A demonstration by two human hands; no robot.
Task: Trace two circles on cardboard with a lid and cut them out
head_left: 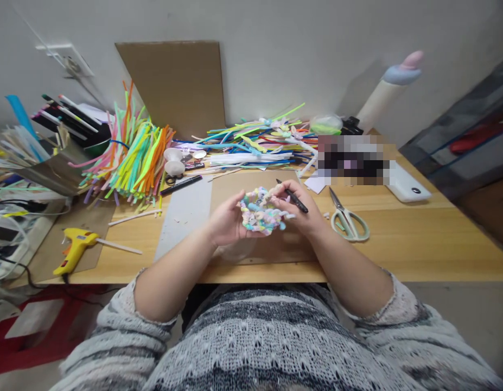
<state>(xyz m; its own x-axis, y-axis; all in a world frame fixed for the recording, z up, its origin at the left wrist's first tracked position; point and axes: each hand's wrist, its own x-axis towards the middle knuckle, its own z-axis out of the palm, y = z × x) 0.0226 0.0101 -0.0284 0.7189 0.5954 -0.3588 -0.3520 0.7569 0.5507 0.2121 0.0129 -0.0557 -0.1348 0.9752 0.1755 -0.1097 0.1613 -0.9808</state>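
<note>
A pastel pipe-cleaner craft [259,220] of twisted pink, yellow, blue and white stems is held above the cardboard. My left hand [229,220] is closed around its left side, the palm partly under it. At its upper right, the fingertips of my right hand [302,203] pinch part of the craft. A black pen [294,199] lies across that same hand, tucked in the fingers and slanting down to the right. What exactly the right fingertips grip is too small to make out.
Scissors [349,220] lie right of my right hand, near a white phone-like device [409,184]. A yellow glue gun [76,247] sits at left. Bundled pipe cleaners [141,157] and a loose pile [251,144] are behind. A cardboard panel [178,81] leans on the wall.
</note>
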